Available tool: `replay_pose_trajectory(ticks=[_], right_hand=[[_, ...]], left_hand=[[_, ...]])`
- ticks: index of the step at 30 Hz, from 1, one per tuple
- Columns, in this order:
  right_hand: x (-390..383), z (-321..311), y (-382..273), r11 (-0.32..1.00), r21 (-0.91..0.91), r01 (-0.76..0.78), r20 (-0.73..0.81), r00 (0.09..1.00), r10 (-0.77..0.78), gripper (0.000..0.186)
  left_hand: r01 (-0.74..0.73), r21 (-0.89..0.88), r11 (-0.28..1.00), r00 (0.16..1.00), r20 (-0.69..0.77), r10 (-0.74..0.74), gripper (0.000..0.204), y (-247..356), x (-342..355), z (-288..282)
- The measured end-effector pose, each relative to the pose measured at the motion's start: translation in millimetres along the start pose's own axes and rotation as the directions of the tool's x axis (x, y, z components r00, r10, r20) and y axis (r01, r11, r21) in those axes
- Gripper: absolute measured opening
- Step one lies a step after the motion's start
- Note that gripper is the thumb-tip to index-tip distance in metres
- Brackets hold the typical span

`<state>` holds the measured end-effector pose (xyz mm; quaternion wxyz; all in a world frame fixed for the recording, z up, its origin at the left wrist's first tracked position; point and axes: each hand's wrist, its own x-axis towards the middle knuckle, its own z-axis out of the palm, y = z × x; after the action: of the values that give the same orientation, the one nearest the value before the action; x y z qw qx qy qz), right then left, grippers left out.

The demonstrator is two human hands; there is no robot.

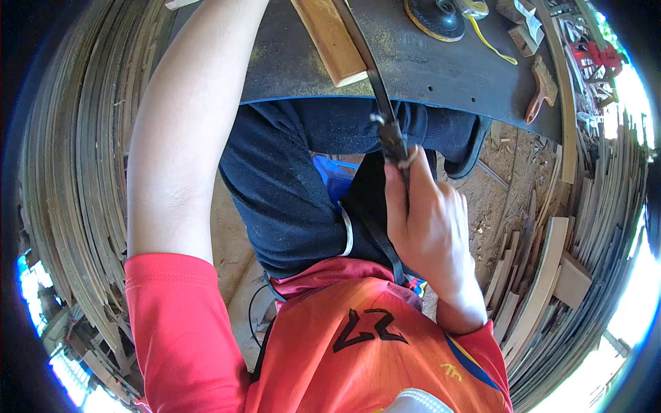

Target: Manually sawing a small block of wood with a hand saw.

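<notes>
A long, narrow, dark strip-shaped tool (pixel 377 86) with a black handle (pixel 393 140) runs along the right flank of a straight, light-brown wooden bar (pixel 336 45), its handle sticking out below the bar's squared end; whether the two touch is hard to tell. The right hand (pixel 430 220), below the bar and to its right, grasps that handle with thumb and fingers pinched around it. The left hand lies beyond the upper edge, so its grip cannot be told; its bare forearm (pixel 189 124) rises to the left of the bar. Beneath the bar spreads a dark grey, blue-edged tabletop (pixel 468 72), dusted with pale sawdust (pixel 275 86) around the bar. To the bar's right lie a round black disc (pixel 435 19) with a tan rim, a thin yellow strip (pixel 492 45) and, farther off, a flat brush (pixel 542 89) with a reddish-brown handle. Stacked weathered wooden boards (pixel 86 158) stand well left of the bar
</notes>
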<state>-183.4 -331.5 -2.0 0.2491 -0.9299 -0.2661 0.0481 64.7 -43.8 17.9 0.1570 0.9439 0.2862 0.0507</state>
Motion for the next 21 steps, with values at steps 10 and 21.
replay_pose_trajectory(ticks=[10, 21], right_hand=[[9.0, 10.5, -4.2, 0.998, -0.053, 0.033, -0.043, 0.998, -0.035, 0.021], [1.8, -0.9, -8.1, 0.989, -0.128, -0.069, 0.007, 0.997, 0.07, 0.028]], left_hand=[[0.003, 0.066, 0.998, 0.998, -0.062, 0.001, 0.053, -11.4, 7.4, 0.3], [-0.021, 0.048, 0.999, 1.0, 0.015, 0.021, 0.055, -5.1, 8.8, 4.8]])
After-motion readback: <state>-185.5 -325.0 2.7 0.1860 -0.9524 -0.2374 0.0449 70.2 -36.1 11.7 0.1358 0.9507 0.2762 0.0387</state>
